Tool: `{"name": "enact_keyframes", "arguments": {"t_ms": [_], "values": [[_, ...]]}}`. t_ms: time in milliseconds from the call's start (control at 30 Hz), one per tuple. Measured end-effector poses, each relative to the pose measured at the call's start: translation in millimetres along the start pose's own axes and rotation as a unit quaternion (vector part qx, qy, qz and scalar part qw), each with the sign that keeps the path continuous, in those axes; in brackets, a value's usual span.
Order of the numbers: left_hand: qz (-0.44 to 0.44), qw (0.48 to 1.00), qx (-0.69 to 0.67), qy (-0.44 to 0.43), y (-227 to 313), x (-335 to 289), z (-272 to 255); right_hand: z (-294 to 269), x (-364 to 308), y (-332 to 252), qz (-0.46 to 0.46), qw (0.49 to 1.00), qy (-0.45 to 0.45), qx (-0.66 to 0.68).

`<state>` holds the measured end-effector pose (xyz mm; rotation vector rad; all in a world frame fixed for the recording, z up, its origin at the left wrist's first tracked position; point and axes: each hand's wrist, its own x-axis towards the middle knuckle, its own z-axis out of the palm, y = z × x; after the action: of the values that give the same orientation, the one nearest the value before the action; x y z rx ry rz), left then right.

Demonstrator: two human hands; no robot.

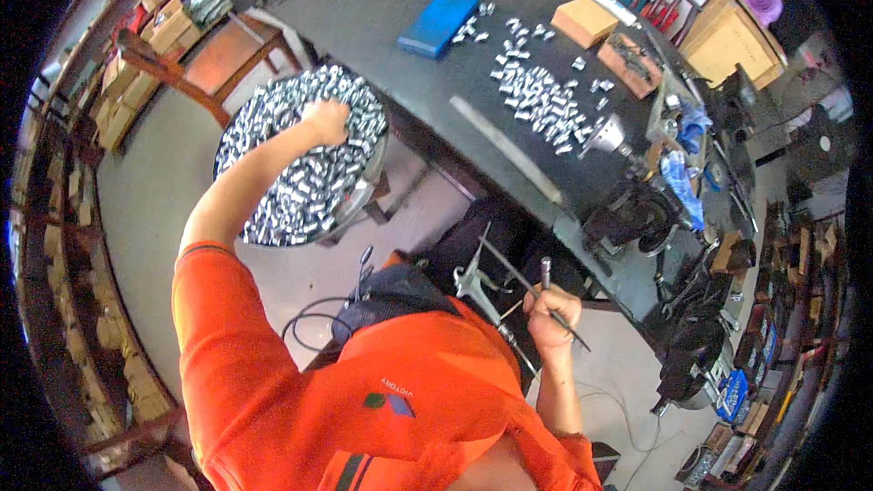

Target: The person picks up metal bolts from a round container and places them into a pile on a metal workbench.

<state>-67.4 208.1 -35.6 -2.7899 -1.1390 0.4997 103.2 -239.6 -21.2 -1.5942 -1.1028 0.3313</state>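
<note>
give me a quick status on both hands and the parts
Left hand down in round tray of shiny metal cylinders. Right hand grips thin dark rod. Nothing blocking either.

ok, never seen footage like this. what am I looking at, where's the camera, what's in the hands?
There is no machine here: a person in an orange shirt works with bare hands. The single picture comes from a wide fisheye camera worn on the head and looking down, so straight edges bend near the rim.

The left hand reaches into a round tray heaped with small shiny metal tubes; whether it grips one, I cannot tell. The right hand is closed around a thin dark rod-like tool.

Ahead is a dark workbench. On it lie more metal tubes scattered loose, a flat blue box, a small cardboard box and a long metal bar.
</note>
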Motion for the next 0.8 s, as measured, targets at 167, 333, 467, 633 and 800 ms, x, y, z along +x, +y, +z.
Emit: {"name": "enact_keyframes", "arguments": {"t_ms": [167, 333, 467, 633, 800], "values": [[0.041, 0.994, 0.038, 0.091, 8, -9, 10, 2, -2, 0, -0.012, 1.0, 0.0, -0.014], [0.017, 0.994, -0.009, 0.106, 3, -6, 14, 1, 0, 1, 0.016, 1.0, -0.007, 0.018], [0.134, 0.978, -0.081, 0.141, -34, -1, 29, -3, -1, 3, 0.031, 0.999, -0.003, -0.008], [0.214, 0.96, -0.126, 0.126, -46, -13, 27, -3, 3, 12, 0.034, 0.999, -0.017, 0.001], [0.174, 0.983, 0.016, 0.055, -22, -24, -1, 3, 7, 6, 0.036, 0.999, -0.03, -0.003]]}}
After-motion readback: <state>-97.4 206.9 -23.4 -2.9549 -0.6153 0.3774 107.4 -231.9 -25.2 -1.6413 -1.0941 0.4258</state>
